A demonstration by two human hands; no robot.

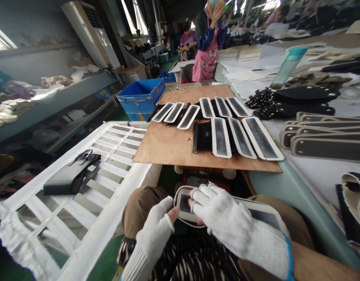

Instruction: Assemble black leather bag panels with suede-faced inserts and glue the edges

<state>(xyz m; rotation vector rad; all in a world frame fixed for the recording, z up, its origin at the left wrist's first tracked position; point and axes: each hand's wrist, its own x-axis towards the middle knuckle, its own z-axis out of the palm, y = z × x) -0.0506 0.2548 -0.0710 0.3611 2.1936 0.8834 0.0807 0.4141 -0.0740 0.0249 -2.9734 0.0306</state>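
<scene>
Both my hands wear white fingerless knit gloves and work low over my lap. My left hand (pixel 156 228) pinches the near end of a white-edged black strap piece (pixel 184 203), thumb on top. My right hand (pixel 227 222) lies over the same piece with its fingers curled down on the black middle. The rest of the piece runs right under my right wrist. On the plywood board (pixel 168 144) ahead lie several matching white-edged black pieces (pixel 221 136) in two rows, some on black leather parts.
A white slatted rack (pixel 109 156) at left carries a dark block and scissors (pixel 83 157). A blue crate (pixel 140 97) stands beyond it. Black and beige straps (pixel 323 138) cover the table at right. A person in a pink apron (pixel 207 54) stands at the far end.
</scene>
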